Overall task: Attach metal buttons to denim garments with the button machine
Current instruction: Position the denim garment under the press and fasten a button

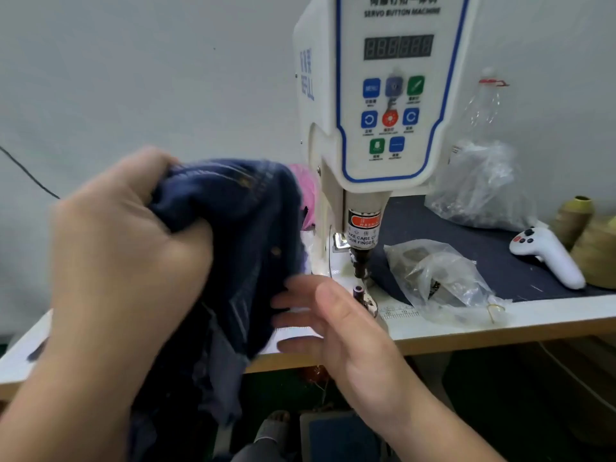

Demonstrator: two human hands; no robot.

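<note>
In the head view, the left hand (pixel 126 241) grips a bunched dark blue denim garment (pixel 230 248) with curled fingers and holds it up above the white bench (pixel 550 311), just left of the white servo button machine (pixel 376 95). The cloth hangs down over the bench's front edge. The right hand (pixel 336 328) is open, its fingers straight and spread, pointing left toward the denim; whether they touch the cloth I cannot tell, because of blur. This hand is just in front of the machine's metal punch head (pixel 360 265) and the small lower die (pixel 359 290). On the bench to the right lie a clear plastic bag with small metal parts (pixel 440 281), a white handheld controller with dark buttons (pixel 546 255) on a dark blue mat (pixel 466 238), and olive-yellow thread cones (pixel 596 255).
</note>
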